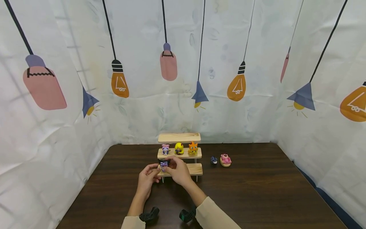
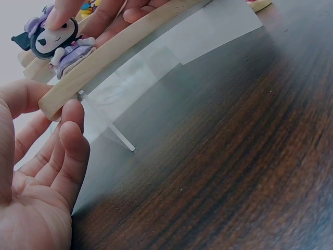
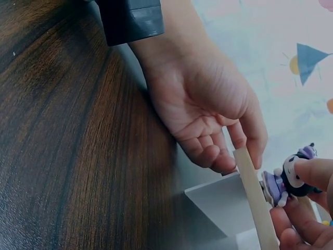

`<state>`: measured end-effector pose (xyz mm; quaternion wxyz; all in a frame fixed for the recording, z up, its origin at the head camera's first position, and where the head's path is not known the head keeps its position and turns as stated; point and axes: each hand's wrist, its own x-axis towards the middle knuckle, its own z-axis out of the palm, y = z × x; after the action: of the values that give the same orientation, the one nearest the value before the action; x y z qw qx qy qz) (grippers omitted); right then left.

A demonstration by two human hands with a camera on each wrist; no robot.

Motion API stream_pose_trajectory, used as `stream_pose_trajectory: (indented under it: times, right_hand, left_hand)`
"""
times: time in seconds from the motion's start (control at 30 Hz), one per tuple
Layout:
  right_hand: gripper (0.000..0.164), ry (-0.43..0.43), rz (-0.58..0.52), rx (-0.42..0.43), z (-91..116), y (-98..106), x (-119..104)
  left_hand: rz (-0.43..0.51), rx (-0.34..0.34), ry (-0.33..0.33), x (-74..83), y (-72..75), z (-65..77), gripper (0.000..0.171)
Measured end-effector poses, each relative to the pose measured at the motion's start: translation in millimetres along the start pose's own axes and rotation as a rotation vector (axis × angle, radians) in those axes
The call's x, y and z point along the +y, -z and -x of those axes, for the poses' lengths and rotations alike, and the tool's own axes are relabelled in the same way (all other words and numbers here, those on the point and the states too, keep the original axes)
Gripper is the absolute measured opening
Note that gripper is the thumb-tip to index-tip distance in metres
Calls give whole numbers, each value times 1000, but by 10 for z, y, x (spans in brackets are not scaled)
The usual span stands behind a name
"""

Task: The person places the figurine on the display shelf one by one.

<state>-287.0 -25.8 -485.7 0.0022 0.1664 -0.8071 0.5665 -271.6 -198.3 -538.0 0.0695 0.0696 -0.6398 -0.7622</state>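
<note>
A figurine [image 1: 164, 164] with a black hood, white face and purple dress stands at the left end of the lowest tier of a wooden display stand [image 1: 195, 169]. My right hand [image 1: 180, 173] holds this figurine [image 2: 54, 44], its thumb on the face and fingers behind. With my left hand [image 1: 146, 182] I grip the left end of that same wooden tier [image 2: 67, 96], fingertips beneath it. In the right wrist view the figurine's base [image 3: 270, 188] is right at the board's surface.
On the middle tier stand a pink-and-purple figurine [image 1: 165, 149], a yellow one [image 1: 179, 148] and an orange one [image 1: 193, 148]. The top tier [image 1: 179, 137] rises behind. Right of the stand, a small dark-blue figurine [image 1: 213, 160] and a pink one [image 1: 225, 160] rest on the dark table [image 1: 257, 190].
</note>
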Motion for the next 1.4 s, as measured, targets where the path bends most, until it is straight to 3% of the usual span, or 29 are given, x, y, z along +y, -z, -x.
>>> stream_pose_trajectory:
  times: [0.83,1.13,1.4]
  right_hand:
    - [41,-6,-30,-48,46,111,28]
    - [32,24,-62,-200,124,406,165]
    - [31,53,-66,-328,258,827,251]
  left_hand:
    - [-7,1,2,8,10,-7,33]
    - [-12,5,-4,-18,0,-15,31]
    - [-25,11,3,-3,-9,-5,32]
